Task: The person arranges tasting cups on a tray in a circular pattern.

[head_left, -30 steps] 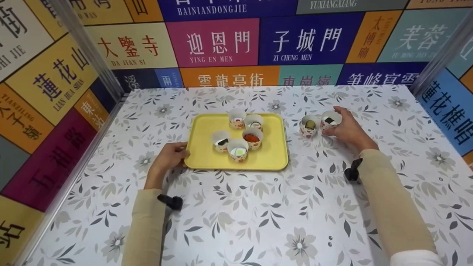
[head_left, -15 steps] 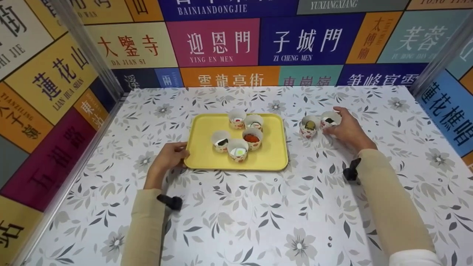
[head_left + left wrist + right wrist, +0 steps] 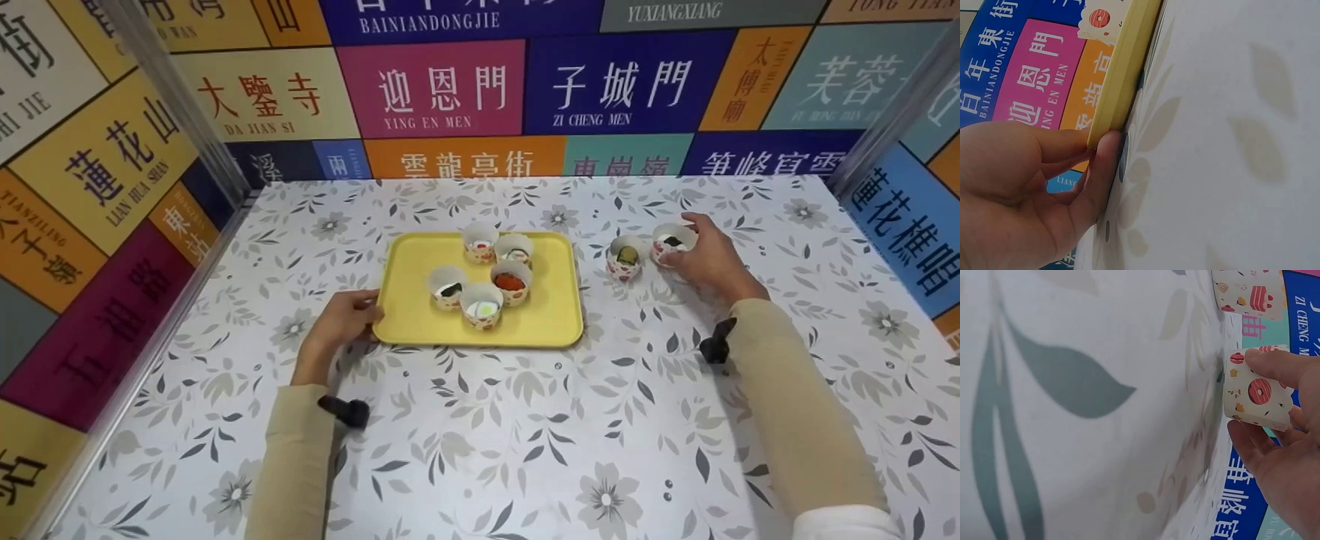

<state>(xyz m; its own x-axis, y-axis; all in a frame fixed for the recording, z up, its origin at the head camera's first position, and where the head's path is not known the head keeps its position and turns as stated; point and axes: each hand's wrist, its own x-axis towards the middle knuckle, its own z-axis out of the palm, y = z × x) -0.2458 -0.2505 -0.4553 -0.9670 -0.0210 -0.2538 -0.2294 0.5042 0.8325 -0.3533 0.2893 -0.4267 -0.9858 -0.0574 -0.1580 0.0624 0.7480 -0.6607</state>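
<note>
My left hand (image 3: 346, 319) pinches the left rim of a yellow tray (image 3: 409, 315). In the left wrist view one fingertip lies between the tray's edge and the table. My right hand (image 3: 716, 259) grips a printed paper baking cup (image 3: 1261, 391) with thumb on one side and fingers on the other. Something dark and white shows inside that cup. Just left of it stands a similar paper cup (image 3: 623, 268) holding a greenish piece. Several more cups stand on the tray, among them one with an orange-red filling (image 3: 511, 282) and one with a white and green filling (image 3: 483, 309).
A floral-patterned cloth (image 3: 495, 442) covers the table. Panels printed with large characters (image 3: 431, 90) close off the back and both sides. The tray lies left of the two loose cups, with a strip of cloth between.
The cup in my right hand has shifted slightly right, widening the gap to the cup beside it. My left hand and the tray have stayed put.
</note>
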